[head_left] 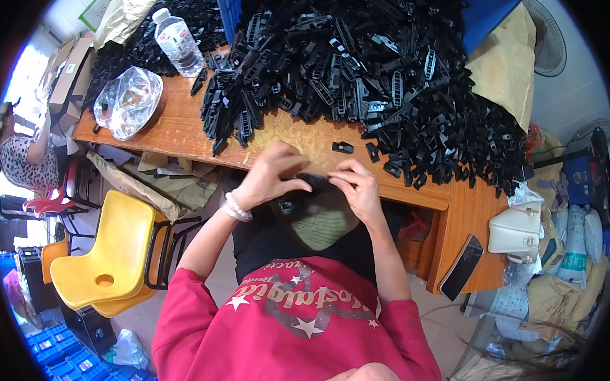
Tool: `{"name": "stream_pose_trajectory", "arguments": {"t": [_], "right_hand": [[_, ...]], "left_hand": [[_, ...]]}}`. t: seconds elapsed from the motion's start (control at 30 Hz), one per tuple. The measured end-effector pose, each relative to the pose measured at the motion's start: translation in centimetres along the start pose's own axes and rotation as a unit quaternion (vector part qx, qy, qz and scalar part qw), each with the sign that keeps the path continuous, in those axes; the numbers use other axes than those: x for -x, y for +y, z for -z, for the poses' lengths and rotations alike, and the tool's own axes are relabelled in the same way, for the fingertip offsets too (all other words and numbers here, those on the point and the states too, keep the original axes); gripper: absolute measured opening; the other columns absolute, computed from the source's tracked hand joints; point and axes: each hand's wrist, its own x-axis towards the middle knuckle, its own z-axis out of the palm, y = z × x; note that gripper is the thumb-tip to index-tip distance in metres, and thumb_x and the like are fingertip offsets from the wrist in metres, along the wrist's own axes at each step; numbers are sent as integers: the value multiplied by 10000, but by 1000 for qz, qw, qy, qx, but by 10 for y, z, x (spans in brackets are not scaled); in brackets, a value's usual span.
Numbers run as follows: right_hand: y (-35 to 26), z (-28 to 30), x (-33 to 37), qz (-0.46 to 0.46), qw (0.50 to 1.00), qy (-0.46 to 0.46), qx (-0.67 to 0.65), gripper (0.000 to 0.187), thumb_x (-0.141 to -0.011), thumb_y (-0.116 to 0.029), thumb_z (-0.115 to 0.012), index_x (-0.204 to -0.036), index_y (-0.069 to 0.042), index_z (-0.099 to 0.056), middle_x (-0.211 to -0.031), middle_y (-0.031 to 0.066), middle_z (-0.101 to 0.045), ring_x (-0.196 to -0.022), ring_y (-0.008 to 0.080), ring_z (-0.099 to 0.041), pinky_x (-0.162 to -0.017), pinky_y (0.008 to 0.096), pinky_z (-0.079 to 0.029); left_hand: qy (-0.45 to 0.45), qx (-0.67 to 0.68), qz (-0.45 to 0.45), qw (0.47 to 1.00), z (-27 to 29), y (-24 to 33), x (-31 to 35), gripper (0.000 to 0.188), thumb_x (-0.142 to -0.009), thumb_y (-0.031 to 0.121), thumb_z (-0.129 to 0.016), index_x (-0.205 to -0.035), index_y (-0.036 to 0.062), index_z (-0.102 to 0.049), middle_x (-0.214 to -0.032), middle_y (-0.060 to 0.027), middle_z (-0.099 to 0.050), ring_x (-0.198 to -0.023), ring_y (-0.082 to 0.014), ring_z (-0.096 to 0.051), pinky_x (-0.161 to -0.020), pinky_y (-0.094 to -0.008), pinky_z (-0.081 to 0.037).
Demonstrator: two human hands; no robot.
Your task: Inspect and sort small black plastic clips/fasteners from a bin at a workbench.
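Over my lap, just off the table's front edge, my two hands are close together. My left hand (274,177), with a pale bracelet at its wrist, is curled, thumb toward the right; its fingertips are slightly blurred, and what they grip is hard to make out. My right hand (359,188) pinches with thumb and forefinger at a small black plastic part (319,180) between the hands, mostly lost against dark clothing. Two loose black plastic pieces (342,147) lie on the table nearby. A large heap of black plastic parts (327,62) fills the table behind them.
On the wooden table (181,121) stand a plastic bottle (179,44) and a bowl lined with clear plastic (128,102). A phone (461,267) and white bag (516,229) are at right. Yellow chairs (109,248) and blue crates (72,363) are left; another person (28,156) sits beyond.
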Motion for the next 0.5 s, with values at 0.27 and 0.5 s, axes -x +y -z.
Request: {"name": "stream_pose_trajectory", "arguments": {"t": [0.27,0.5], "right_hand": [[7,-2,-22,76,957,104,259,379,-885,-6,-690,-1260,2,-633,-1098,140,-610,-923,309,-632,-775,376,-524],[-8,-12,-27,131,959,96,231,252,-860,-1,-683,-1101,-11,-607,-1029,165,-609,-938,370,-583,-831,456,-463]], "left_hand": [[191,-139,155,959,88,-112,-7,813,-833,421,-784,-1531,212,-423,-1601,-258,-251,-1493,-418,-227,-1211,-478,-226],[241,-158,146,946,79,-133,-11,615,-938,394,-664,-1479,157,-496,-1563,-203,-374,-1472,-388,-289,-1201,-501,-223]]}}
